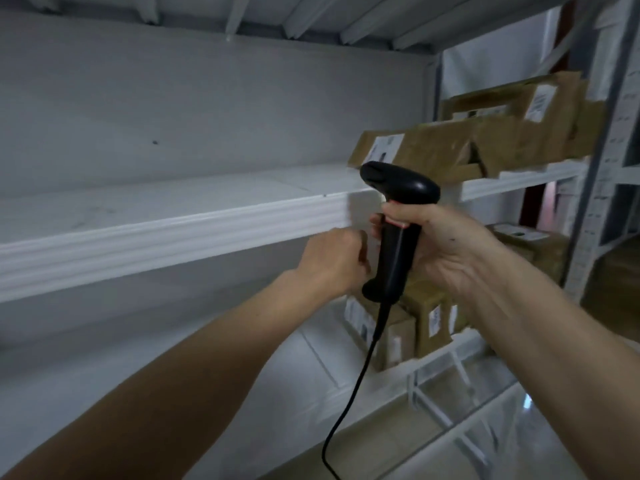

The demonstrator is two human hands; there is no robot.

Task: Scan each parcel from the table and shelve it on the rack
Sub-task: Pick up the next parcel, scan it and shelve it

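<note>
White rack [166,233] is filling the view, its front shelf edge running just behind both hands. Shelf surface left of the hands is showing only scuffs.

Brown parcels [450,147] are lying flat on that shelf, up and right of the right hand, stacked and overlapping, white labels facing up. More parcels [415,323] are standing upright on the lower shelf, below and just behind both hands, labels facing out. Another one [540,244] is sitting right of the right hand on the next bay.

Right hand [436,244] is gripping the black scanner [398,216] by its handle, fingers wrapped round it, head pointing up-left toward the shelf edge. Cable [349,393] is hanging from the handle base, dropping down between the forearms and out of the bottom edge.

Left hand [332,261] is sitting just left of the scanner handle, fingers curled into a loose fist at the shelf lip. Can't tell whether it's pinching anything or touching the handle; blurred there.
</note>
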